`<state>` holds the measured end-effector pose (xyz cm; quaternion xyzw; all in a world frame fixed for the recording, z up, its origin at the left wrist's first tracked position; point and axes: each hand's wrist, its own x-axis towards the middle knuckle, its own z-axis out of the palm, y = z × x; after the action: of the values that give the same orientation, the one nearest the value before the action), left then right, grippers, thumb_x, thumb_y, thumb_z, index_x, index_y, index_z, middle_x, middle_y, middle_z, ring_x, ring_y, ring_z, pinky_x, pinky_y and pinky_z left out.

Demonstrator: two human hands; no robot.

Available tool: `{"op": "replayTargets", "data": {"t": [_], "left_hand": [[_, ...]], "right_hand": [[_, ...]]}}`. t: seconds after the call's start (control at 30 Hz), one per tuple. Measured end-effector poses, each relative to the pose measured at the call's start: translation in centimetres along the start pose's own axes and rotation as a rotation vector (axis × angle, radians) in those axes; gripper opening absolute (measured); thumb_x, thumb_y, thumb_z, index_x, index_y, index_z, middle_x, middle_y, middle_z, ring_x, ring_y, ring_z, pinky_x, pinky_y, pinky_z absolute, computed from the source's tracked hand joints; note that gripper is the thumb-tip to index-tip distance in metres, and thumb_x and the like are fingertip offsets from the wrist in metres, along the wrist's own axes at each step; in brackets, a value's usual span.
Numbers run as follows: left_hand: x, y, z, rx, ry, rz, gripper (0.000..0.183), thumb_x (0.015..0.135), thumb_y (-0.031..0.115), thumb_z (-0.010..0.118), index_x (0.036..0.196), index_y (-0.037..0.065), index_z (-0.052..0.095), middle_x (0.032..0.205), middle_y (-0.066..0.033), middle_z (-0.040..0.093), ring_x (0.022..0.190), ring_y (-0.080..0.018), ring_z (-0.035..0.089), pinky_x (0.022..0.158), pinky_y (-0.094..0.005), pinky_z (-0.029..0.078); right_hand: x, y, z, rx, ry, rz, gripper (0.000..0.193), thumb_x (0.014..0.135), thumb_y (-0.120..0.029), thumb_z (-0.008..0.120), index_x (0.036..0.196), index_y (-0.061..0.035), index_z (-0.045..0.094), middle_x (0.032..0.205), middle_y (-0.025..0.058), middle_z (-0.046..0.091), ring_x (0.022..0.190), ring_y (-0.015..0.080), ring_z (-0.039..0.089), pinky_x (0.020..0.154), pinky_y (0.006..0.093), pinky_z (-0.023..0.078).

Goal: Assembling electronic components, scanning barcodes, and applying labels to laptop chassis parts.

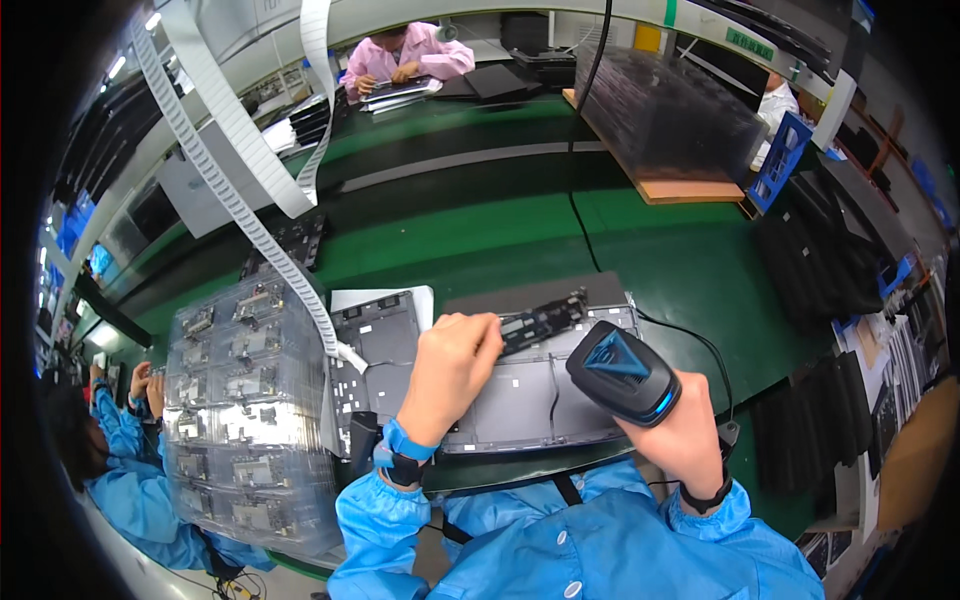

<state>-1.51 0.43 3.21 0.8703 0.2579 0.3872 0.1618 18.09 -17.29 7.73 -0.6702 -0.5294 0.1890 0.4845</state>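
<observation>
Dark circuit board [545, 322] and black handheld scanner [622, 372], side by side
The long, narrow board slants upward to the right, its left end pinched in the left fingers [488, 338]; the scanner, blue triangle on top, blue strip lit, sits in the right fingers [693, 393], nose near the board.

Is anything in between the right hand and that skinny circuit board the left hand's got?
Yes: the black handheld barcode scanner, gripped in the right hand, sits between that hand and the circuit board. I see nothing else between them. The left hand holds the board's left end.
</observation>
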Motion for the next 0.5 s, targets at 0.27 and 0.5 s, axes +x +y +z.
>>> {"op": "replayTargets", "data": {"t": [0.27,0.5], "left_hand": [[-0.8,-0.5,-1.2,-0.233,0.144,-0.348,0.017,0.095,0.01,0.067,0.101,-0.005,0.074,0.074,-0.0218,0.07,0.06,-0.0183,0.07,0.055,-0.0308,0.049],[-0.8,-0.1,-1.1,-0.061,0.166,-0.132,0.012,0.094,0.005,0.066,0.099,-0.004,0.072,0.085,-0.0216,0.071,0.066,-0.0285,0.069,0.058,-0.0343,0.052]], "right_hand": [[0.4,-1.0,2.7,-0.02,-0.071,-0.295,0.027,0.067,-0.003,0.074,0.092,0.0009,0.065,0.081,0.017,0.065,0.07,0.0389,0.066,0.063,0.0422,0.053],[0.6,-1.0,2.5,-0.033,-0.113,-0.268,0.024,0.068,-0.007,0.074,0.089,0.0002,0.063,0.079,0.0175,0.064,0.071,0.0408,0.065,0.064,0.0443,0.053]]}}
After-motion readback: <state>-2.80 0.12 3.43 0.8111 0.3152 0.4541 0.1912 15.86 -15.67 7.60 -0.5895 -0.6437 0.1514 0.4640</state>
